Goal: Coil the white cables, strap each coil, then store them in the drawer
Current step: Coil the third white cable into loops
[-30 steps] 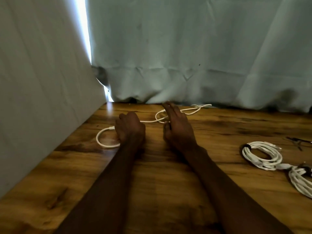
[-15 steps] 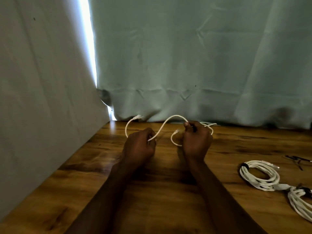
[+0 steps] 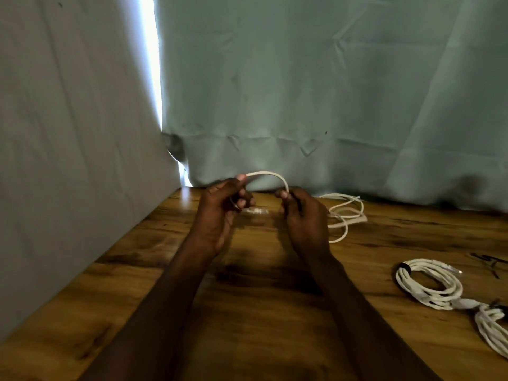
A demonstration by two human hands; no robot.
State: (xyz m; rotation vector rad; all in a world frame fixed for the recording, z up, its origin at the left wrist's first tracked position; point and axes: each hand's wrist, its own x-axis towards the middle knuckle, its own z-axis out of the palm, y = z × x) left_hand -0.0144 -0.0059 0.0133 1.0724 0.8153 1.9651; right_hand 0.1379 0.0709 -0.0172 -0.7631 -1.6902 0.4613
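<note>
step: first loop of coil | left hand grip pinches white cable end | right hand grip pinches it beside, arch between them | slack trails right over table, nearer right hand | strapped coil well right

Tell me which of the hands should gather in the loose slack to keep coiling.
Probably the right hand: the loose cable trails on the table directly beside it. The left hand grips the other end of the arch, farther from the slack, and can anchor the forming loop.
</note>
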